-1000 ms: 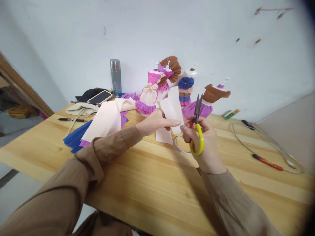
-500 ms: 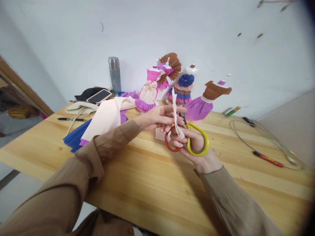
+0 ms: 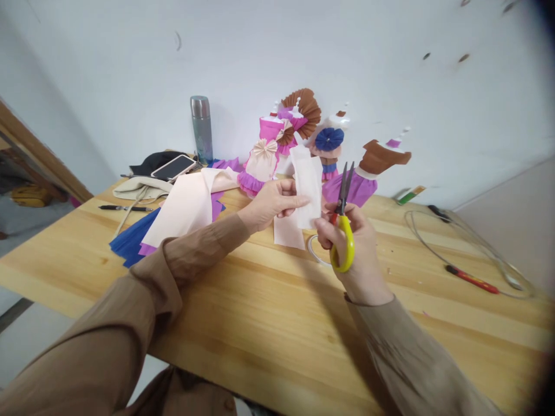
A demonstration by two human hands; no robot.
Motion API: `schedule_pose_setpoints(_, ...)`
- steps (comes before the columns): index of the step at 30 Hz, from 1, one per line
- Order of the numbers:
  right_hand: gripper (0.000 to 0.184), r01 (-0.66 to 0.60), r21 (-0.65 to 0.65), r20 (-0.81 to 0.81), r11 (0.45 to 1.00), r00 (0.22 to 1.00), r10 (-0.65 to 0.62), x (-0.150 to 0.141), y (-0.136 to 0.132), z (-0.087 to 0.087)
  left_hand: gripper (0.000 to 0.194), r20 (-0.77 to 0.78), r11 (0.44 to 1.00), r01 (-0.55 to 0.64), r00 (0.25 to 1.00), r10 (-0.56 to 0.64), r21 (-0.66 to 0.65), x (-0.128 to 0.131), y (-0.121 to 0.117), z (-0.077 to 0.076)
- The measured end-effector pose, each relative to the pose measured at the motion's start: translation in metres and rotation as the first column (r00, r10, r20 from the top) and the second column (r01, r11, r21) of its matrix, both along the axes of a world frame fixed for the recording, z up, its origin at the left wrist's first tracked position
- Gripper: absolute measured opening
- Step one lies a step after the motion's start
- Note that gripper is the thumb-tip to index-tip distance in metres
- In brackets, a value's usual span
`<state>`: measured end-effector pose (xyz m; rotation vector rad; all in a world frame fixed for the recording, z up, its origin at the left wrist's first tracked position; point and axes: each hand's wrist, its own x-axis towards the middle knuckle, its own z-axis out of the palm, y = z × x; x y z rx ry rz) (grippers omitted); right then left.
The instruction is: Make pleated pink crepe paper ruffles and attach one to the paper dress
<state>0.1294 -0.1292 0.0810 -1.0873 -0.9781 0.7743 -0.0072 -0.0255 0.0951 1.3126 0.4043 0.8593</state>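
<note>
Between thumb and fingers, my left hand (image 3: 272,205) pinches the left side of a pale strip of crepe paper (image 3: 307,185), held upright above the table. My right hand (image 3: 358,248) grips scissors (image 3: 344,231) with yellow and red handles, their blades pointing up and slightly apart. The right fingertips are at the strip's lower right corner. Below the strip, a flat pale pink piece of paper (image 3: 288,233) lies on the table. A white ring (image 3: 318,254), partly hidden by the right hand, lies beside it.
Several small dress forms in crepe paper, including one in a brown and purple dress (image 3: 384,159), stand along the wall. At left are pale crepe paper (image 3: 184,211), a phone (image 3: 174,166), a pen (image 3: 124,207) and a flask (image 3: 202,130). A cable (image 3: 468,248) lies at right.
The pale strip has turned from edge-on to face me and looks spread flat. My right hand has turned the scissors so the blades point up, and my hands have moved apart.
</note>
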Motion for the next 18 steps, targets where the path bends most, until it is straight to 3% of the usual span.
schedule_pose_setpoints(9,0.046,0.065,-0.017,0.029,0.998,0.998,-0.064,0.0008,-0.001,0.0041,0.025,-0.043,0.996,0.062,0.997,-0.059,0.059,-0.001,-0.0034,0.0004)
schedule_pose_setpoints(18,0.043,0.08,0.018,0.139,0.997,0.987,-0.082,0.0042,-0.0015,0.0068,0.039,0.055,0.995,0.042,0.998,-0.037,-0.09,0.0038,-0.0043,-0.0059)
